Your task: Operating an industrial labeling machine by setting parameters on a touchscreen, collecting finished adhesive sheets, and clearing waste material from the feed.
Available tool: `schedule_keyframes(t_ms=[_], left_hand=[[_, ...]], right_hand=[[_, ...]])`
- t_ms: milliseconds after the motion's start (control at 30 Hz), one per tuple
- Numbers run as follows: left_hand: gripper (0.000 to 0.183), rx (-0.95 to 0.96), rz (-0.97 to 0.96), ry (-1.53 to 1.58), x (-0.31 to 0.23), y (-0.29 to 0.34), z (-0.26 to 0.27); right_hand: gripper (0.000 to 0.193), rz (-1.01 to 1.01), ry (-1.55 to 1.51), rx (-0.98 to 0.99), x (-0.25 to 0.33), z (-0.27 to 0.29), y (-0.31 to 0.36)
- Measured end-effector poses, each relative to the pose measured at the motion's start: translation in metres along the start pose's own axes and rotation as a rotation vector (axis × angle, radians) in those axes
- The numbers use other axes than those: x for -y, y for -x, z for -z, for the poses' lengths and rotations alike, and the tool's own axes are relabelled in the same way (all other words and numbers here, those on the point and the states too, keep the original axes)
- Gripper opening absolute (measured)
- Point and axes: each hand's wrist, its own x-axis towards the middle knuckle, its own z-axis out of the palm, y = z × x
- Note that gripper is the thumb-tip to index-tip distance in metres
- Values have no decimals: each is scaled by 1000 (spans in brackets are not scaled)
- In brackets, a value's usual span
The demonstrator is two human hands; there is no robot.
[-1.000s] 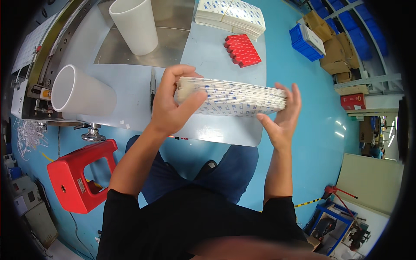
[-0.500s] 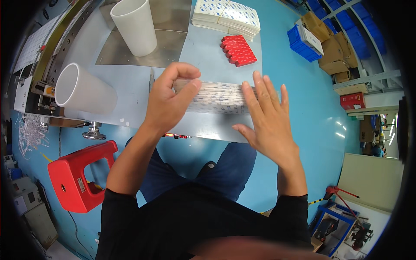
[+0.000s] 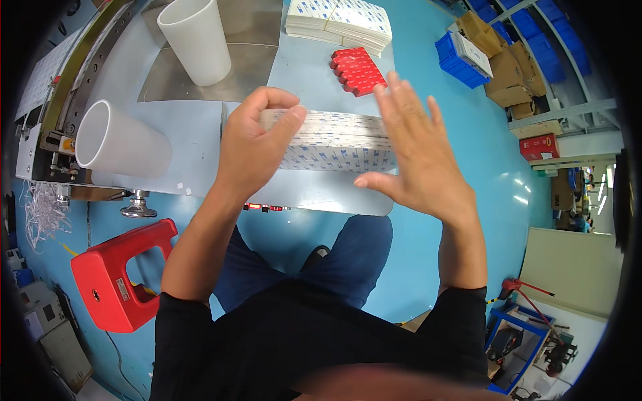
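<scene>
My left hand (image 3: 257,144) grips the left end of a long stack of white sheets with blue print (image 3: 334,142), held above the grey table (image 3: 200,180). My right hand (image 3: 418,154) is flat and open, fingers spread, its palm over the stack's right end. Whether the palm touches the stack I cannot tell.
Two white cylinders (image 3: 197,40) (image 3: 120,140) stand and lie on the table at the left. A second pile of sheets (image 3: 341,23) and a red block (image 3: 358,70) lie at the back. A red stool (image 3: 120,274) stands lower left; blue bins and cardboard boxes (image 3: 488,60) sit right.
My right hand let go of the stack's right end, opened flat and now hovers over it. The stack came down toward the table; my left hand kept its grip.
</scene>
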Motion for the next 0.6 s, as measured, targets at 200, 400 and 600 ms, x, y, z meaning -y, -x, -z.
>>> schedule_keyframes(t_ms=[200, 400, 600], left_hand=[[14, -3, -20, 83, 4, -5, 2], [9, -4, 51, 177, 14, -13, 11], [15, 79, 55, -26, 5, -28, 7]], right_hand=[[110, 17, 40, 99, -10, -9, -3], [105, 27, 63, 132, -8, -11, -14], [102, -47, 16, 203, -10, -14, -34]])
